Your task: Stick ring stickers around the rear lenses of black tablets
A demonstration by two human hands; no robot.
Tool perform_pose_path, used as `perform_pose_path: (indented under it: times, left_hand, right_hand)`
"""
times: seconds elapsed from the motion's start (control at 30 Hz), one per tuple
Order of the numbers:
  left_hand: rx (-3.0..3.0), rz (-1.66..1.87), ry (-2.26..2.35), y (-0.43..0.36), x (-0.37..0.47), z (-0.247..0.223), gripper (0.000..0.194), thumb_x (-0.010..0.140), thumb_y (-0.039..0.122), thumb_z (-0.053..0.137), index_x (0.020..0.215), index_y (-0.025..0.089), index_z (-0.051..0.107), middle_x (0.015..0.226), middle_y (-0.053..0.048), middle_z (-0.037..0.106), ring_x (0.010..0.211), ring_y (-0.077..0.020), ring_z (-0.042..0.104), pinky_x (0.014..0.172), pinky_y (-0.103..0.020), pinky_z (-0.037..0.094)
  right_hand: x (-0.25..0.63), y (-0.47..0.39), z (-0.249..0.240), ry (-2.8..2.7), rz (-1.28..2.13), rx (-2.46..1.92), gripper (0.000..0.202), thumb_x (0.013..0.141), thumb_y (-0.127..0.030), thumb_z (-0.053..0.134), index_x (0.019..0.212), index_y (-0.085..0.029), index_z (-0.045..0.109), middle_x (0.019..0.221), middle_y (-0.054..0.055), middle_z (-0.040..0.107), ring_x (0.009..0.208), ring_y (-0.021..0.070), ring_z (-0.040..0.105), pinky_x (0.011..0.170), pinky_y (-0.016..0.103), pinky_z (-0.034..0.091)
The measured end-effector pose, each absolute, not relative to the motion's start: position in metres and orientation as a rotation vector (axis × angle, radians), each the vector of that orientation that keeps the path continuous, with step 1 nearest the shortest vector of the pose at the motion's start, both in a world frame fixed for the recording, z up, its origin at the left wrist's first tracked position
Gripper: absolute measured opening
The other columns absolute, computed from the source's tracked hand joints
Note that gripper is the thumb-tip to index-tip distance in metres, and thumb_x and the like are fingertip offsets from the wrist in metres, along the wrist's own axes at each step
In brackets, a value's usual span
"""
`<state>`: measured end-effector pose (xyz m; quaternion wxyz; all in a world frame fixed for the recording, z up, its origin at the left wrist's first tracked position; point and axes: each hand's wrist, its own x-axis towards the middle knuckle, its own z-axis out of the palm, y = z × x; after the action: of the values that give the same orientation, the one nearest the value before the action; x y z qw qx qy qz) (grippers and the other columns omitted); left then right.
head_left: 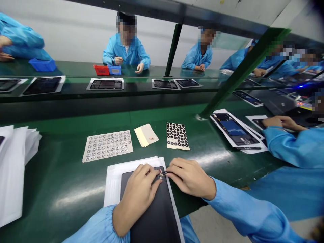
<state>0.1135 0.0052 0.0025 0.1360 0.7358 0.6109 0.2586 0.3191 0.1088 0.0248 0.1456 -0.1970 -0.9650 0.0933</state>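
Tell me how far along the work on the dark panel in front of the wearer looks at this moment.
Done: the dark panel lies on a white sheet, with sticker sheets and laid out beyond it. In hand: the left hand steadies the panel while the right hand holds a thin tool to a small round part at its top corner. Left: whether that part is seated cannot be told.

On the green bench (pixel 63 189) we see white sheets (pixel 112 182) under a dark panel (pixel 154 216), and beyond that panel a grey sticker sheet (pixel 107 145), a cream folded card (pixel 146 135) and a black-ring sheet (pixel 177 136).
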Motion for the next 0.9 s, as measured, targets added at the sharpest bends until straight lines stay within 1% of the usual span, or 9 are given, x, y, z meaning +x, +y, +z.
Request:
perform_pose_path:
  times: [0.13,0.23,0.3,0.43,0.57,0.7,0.9]
  left_hand:
    - [2.072,0.874,1.728,0.012,0.114,-0.002,0.016,0.1,0.019,0.057,0.095,0.022,0.072,0.09,-0.003,0.068,0.085,-0.021,0.064,0.077,-0.035,0.053]
    - [1.895,1.012,1.752,0.016,0.111,-0.001,0.015,0.098,0.017,0.061,0.093,0.023,0.073,0.092,-0.001,0.068,0.084,-0.0165,0.066,0.076,-0.029,0.053]
    - [1.888,1.049,1.78,0.018,0.108,-0.001,0.017,0.098,0.016,0.06,0.093,0.024,0.075,0.094,-0.001,0.069,0.085,-0.0155,0.067,0.076,-0.027,0.054]
    - [2.065,1.014,1.775,0.019,0.104,-0.004,0.022,0.101,0.016,0.056,0.097,0.023,0.077,0.1,-0.003,0.073,0.089,-0.0181,0.069,0.08,-0.03,0.057]
    - [2.205,1.004,1.769,0.02,0.104,-0.008,0.023,0.102,0.018,0.055,0.1,0.022,0.078,0.103,-0.004,0.075,0.089,-0.0207,0.069,0.079,-0.034,0.06]
    - [2.218,0.973,1.768,0.02,0.105,-0.008,0.022,0.101,0.018,0.056,0.1,0.022,0.078,0.103,-0.005,0.075,0.09,-0.0213,0.069,0.08,-0.036,0.06]
    - [2.192,0.975,1.771,0.02,0.104,-0.009,0.022,0.101,0.018,0.056,0.1,0.023,0.077,0.103,-0.005,0.076,0.091,-0.0209,0.07,0.081,-0.034,0.06]
  right_hand:
    - [0.316,0.114,0.029,-2.846,0.241,-0.527,0.023,0.105,-0.027,0.05,0.099,-0.018,0.07,0.091,0.005,0.065,0.079,0.0185,0.058,0.064,0.032,0.036]
    - [0.313,0.115,0.032,-2.892,0.191,-0.505,0.023,0.105,-0.027,0.05,0.1,-0.019,0.07,0.09,0.004,0.066,0.078,0.0185,0.056,0.062,0.032,0.034]
    - [0.311,0.115,0.031,-2.908,0.162,-0.49,0.023,0.105,-0.026,0.049,0.098,-0.019,0.07,0.089,0.004,0.066,0.076,0.0181,0.055,0.061,0.033,0.033]
    - [0.311,0.112,0.024,-2.834,0.13,-0.522,0.026,0.106,-0.024,0.047,0.092,-0.018,0.068,0.087,0.004,0.066,0.076,0.0182,0.055,0.061,0.033,0.033]
    - [0.313,0.109,0.015,-2.746,0.148,-0.558,0.027,0.107,-0.023,0.045,0.095,-0.017,0.069,0.086,0.005,0.065,0.075,0.0179,0.054,0.064,0.032,0.036]
    - [0.316,0.113,0.019,-2.733,0.16,-0.558,0.025,0.106,-0.024,0.047,0.096,-0.018,0.069,0.088,0.005,0.065,0.077,0.0174,0.055,0.063,0.031,0.036]
    - [0.313,0.119,0.029,-2.858,0.13,-0.477,0.023,0.103,-0.029,0.052,0.098,-0.018,0.072,0.088,0.005,0.066,0.075,0.0177,0.055,0.058,0.032,0.031]
